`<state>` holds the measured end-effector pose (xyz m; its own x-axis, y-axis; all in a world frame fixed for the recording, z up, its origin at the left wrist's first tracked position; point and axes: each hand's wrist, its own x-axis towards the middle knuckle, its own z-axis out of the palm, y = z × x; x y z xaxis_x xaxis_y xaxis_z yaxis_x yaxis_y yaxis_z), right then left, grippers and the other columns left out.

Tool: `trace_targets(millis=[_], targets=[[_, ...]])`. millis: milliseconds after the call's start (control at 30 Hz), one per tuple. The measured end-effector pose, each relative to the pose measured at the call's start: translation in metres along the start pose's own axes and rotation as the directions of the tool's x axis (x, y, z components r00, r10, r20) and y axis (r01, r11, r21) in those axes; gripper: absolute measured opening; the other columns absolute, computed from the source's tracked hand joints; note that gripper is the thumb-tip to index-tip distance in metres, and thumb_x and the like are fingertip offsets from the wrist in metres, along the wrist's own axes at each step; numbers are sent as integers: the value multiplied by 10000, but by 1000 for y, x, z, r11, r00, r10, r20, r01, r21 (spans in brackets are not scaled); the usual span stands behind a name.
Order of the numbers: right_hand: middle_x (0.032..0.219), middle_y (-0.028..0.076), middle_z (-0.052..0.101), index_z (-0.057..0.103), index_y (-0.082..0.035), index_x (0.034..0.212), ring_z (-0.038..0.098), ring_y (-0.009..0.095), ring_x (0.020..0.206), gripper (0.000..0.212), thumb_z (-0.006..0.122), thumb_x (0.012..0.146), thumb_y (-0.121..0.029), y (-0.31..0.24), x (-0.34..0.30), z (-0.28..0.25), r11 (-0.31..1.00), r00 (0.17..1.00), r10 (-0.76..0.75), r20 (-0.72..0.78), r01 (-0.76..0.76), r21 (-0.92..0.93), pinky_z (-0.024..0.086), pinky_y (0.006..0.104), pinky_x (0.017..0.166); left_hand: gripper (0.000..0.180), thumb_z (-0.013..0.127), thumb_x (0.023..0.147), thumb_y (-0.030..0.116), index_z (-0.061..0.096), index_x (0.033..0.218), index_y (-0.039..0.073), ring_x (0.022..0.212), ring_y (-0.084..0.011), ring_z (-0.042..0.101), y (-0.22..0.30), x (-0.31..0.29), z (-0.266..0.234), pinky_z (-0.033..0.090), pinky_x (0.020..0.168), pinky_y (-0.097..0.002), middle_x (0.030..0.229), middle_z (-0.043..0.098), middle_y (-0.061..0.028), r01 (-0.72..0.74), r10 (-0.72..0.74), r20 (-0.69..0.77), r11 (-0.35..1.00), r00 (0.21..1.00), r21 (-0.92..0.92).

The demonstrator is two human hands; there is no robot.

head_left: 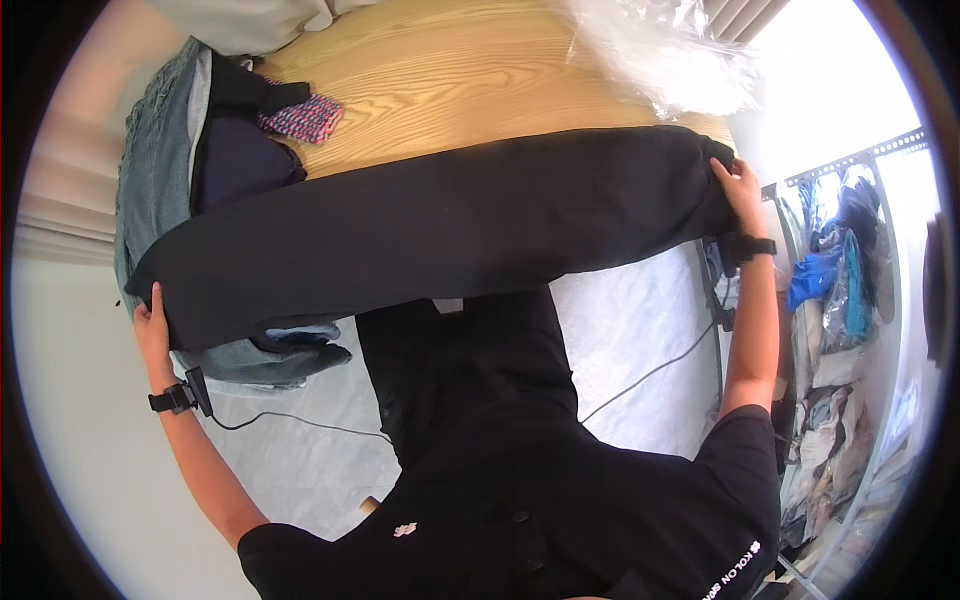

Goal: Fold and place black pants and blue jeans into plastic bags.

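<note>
A long black garment (440,220), folded lengthwise like a pair of trousers, stretches across the front of the wooden table (450,75). My left hand (153,328) grips its left end, thumb on top and the other fingers mostly hidden behind the cloth. At the far right end, my right hand (738,190) is closed on the opposite edge. Held between both hands, the cloth spans almost the whole width, its lower edge sagging a little in front of my body. Whether it rests on the tabletop or hangs just above it, I cannot tell.
Denim clothing (155,165) is heaped at the left, beside dark cloth and a pink-and-blue patterned piece (308,120). Crumpled clear plastic (675,65) lies at the far right. A rack of bagged clothes (835,270) stands right. Cables (290,416) run from my wrist straps.
</note>
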<state>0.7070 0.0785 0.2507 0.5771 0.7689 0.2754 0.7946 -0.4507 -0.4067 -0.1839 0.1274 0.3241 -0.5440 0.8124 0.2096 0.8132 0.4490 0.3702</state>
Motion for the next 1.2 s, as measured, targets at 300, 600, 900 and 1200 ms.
trace_targets(millis=[300, 600, 900, 1200], targets=[[920, 275, 620, 550, 100, 1031, 612, 366, 876, 515, 599, 848, -379, 23, 8, -8, 985, 987, -142, -76, 149, 87, 461, 385, 751, 412, 548, 913, 340, 499, 968, -65, 794, -186, 556, 25, -26, -5, 444, 739, -303, 871, 582, -139, -374, 287, -367, 907, 885, -193], [1032, 245, 615, 577, 34, 1053, 590, 343, 1004, 559, 671, 774, -442, -3, 41, -6, 998, 991, -25, -129, 32, 59, 449, 379, 852, 419, 547, 909, 328, 493, 1125, -27, 982, -332, 569, -2, 12, 12, 432, 867, -362, 1056, 588, -203, -404, 390, -346, 914, 853, 35], [944, 192, 633, 580, 48, 1020, 608, 273, 895, 564, 702, 757, -436, 29, 51, 23, 997, 994, -22, -105, 29, 65, 462, 346, 800, 462, 659, 826, 366, 543, 1027, -33, 790, -194, 553, -4, -42, -3, 449, 732, -297, 922, 586, -114, -140, 95, -249, 975, 964, -172], [938, 166, 633, 599, 40, 982, 598, 239, 892, 517, 715, 753, -409, 20, 52, 30, 976, 997, -3, -80, 20, 218, 453, 327, 808, 644, 682, 794, 411, 439, 1183, -40, 749, -123, 566, 51, -118, -17, 462, 661, -223, 906, 599, -101, 263, -237, 116, 829, 965, -493]])
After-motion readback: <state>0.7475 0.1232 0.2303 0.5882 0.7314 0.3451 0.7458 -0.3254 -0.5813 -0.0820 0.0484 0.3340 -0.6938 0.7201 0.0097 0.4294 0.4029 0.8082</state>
